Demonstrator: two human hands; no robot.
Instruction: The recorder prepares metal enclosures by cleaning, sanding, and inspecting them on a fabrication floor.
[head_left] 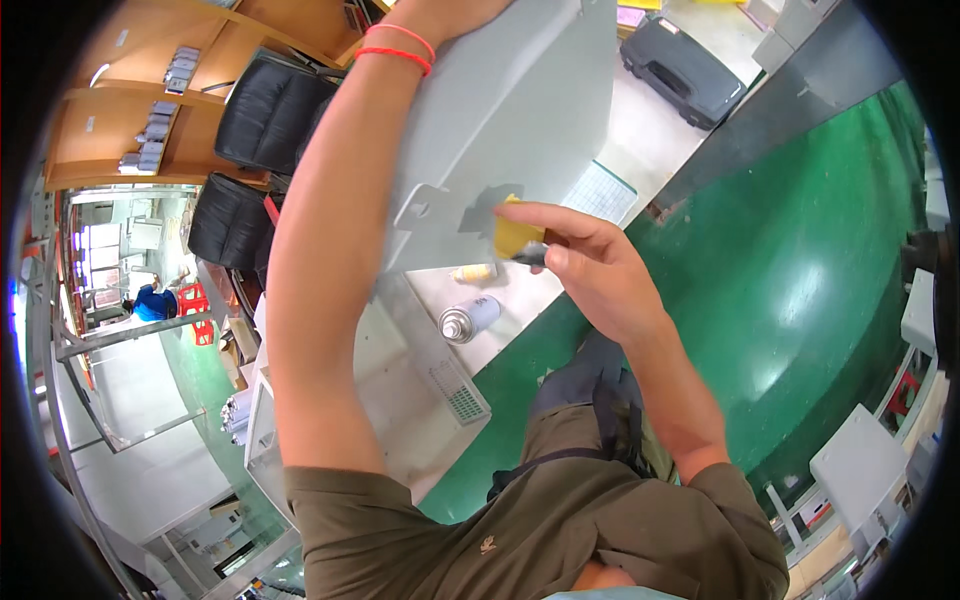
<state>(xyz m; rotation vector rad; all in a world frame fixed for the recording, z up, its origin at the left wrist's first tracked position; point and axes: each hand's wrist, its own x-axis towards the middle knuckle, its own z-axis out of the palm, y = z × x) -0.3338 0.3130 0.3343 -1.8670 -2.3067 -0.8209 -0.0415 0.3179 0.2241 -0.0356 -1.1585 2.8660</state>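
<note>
A large light-grey panel [515, 110] stands tilted in front of me, with a small slotted tab [420, 207] near its lower left. My left arm reaches up along the panel's left side. The left hand [455, 14], at its top edge, is partly cut off by the frame and its fingers are hidden. Close to the panel's lower part, my right hand [600, 265] pinches a small yellow flat piece [515, 232] between thumb and fingers. A dark grey bit shows at the yellow piece's lower edge; its exact kind is unclear. A dark shadow falls on the panel beside it.
A spray can [468, 318] lies on the white table [520, 300] below the panel, near a small yellowish item [473, 272]. A gridded sheet [603, 192] and a black case [682, 72] are to the right. Black chairs [272, 110] stand left.
</note>
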